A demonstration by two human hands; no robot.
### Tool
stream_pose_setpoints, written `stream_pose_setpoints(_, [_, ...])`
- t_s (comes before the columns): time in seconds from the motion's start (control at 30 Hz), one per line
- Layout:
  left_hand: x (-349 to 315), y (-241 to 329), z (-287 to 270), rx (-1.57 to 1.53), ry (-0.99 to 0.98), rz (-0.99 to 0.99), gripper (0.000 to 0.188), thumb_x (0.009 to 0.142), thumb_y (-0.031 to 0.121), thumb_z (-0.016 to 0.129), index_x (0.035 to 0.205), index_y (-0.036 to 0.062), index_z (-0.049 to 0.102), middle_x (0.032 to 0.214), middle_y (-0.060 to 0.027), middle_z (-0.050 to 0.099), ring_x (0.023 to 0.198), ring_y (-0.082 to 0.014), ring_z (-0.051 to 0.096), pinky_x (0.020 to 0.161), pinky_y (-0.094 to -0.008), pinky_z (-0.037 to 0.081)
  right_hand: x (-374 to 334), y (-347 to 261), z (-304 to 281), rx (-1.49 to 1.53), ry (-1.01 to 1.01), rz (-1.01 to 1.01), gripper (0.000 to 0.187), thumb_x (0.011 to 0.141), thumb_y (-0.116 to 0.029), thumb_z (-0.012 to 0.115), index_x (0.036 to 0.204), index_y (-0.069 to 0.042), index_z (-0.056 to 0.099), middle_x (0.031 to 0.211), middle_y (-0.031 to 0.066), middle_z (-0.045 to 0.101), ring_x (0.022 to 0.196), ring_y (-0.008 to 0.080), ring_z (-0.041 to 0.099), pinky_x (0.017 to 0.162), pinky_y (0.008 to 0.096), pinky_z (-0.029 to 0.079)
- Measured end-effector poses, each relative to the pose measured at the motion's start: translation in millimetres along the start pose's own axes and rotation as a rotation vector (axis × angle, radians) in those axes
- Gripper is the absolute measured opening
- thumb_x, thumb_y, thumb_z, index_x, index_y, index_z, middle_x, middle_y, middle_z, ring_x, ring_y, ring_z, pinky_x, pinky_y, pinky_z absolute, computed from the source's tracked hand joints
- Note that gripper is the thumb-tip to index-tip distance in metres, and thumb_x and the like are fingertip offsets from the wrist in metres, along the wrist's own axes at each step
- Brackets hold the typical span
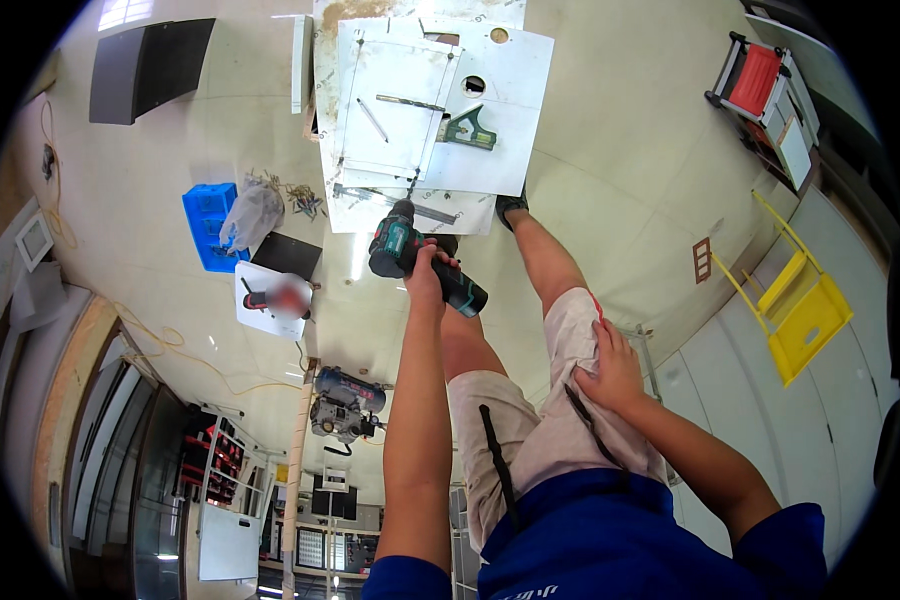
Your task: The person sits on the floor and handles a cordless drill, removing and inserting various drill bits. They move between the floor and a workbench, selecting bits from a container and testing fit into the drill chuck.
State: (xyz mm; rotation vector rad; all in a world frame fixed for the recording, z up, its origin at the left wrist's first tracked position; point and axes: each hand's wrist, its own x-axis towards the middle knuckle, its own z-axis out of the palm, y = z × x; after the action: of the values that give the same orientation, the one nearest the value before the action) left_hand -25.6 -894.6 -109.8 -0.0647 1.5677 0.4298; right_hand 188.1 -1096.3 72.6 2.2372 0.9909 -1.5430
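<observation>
My left hand (pixel 428 272) is wrapped around the grip of a green and black cordless drill (pixel 396 242). A bit in its chuck points at the near right corner of a white sheet (pixel 395 105) with dark spots at its corners; whether the bit touches I cannot tell. The sheet lies on a larger white panel (pixel 515 90). On top are a loose long drill bit (pixel 410 102), a pen-like stick (pixel 372 120) and a green combination square (pixel 468 128). Metal rulers (pixel 400 203) lie at the near edge. My right hand (pixel 610 370) rests open on my thigh, thumb apart.
To the left are a blue bin (pixel 208 225), a clear plastic bag (pixel 253 215) and a red and black power tool (pixel 260 300) on a white board. An air compressor (pixel 345 400) stands behind on the left. A yellow step stool (pixel 808 315) is at the right.
</observation>
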Motion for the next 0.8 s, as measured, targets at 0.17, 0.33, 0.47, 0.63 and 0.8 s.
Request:
stream_pose_setpoints(0.17, [0,-7,8,-0.039,0.012,0.019,0.015,0.085,0.012,0.059,0.097,0.0045,0.053,0.067,-0.0068,0.053,0.058,-0.0194,0.055,0.057,-0.0337,0.053,-1,-4,-5,0.001,-0.016,0.014,0.083,0.072,-0.036,0.071,0.14,0.0,0.038,0.142,0.0232,0.039,0.129,0.0393,0.041,0.106,0.0487,0.034])
stream_pose_setpoints(0.33, [3,-21,17,-0.026,0.06,0.028,0.015,0.085,0.013,0.06,0.097,0.0071,0.053,0.067,-0.006,0.053,0.058,-0.0195,0.055,0.057,-0.0342,0.052,-1,-3,-6,0.011,-0.021,0.015,0.082,0.072,-0.035,0.071,0.139,0.0,0.038,0.142,0.0234,0.039,0.129,0.0396,0.04,0.106,0.0486,0.034])
stream_pose_setpoints(0.47, [2,-28,28,-0.014,0.06,0.065,0.016,0.084,0.013,0.061,0.097,0.0084,0.053,0.067,-0.0054,0.053,0.058,-0.0191,0.054,0.059,-0.0344,0.052,0,-4,-7,0.012,-0.016,0.013,0.082,0.072,-0.035,0.071,0.139,0.001,0.038,0.141,0.0234,0.04,0.129,0.0398,0.04,0.106,0.0488,0.034])
stream_pose_setpoints(0.63, [-4,-28,35,-0.084,0.064,0.037,0.016,0.084,0.014,0.06,0.098,0.0087,0.053,0.068,-0.0044,0.053,0.06,-0.0185,0.055,0.061,-0.0353,0.052,0,-3,-9,0.043,-0.003,-0.001,0.081,0.073,-0.035,0.071,0.138,0.001,0.039,0.141,0.0234,0.04,0.128,0.0403,0.041,0.105,0.0494,0.034])
stream_pose_setpoints(0.8, [-5,-26,35,-0.129,0.066,-0.004,0.017,0.084,0.015,0.059,0.098,0.0086,0.053,0.069,-0.0037,0.053,0.061,-0.0183,0.055,0.064,-0.0368,0.052,0,-3,-12,0.04,-0.001,-0.004,0.081,0.073,-0.035,0.071,0.138,0.001,0.039,0.14,0.0238,0.04,0.126,0.0408,0.042,0.105,0.0496,0.035])
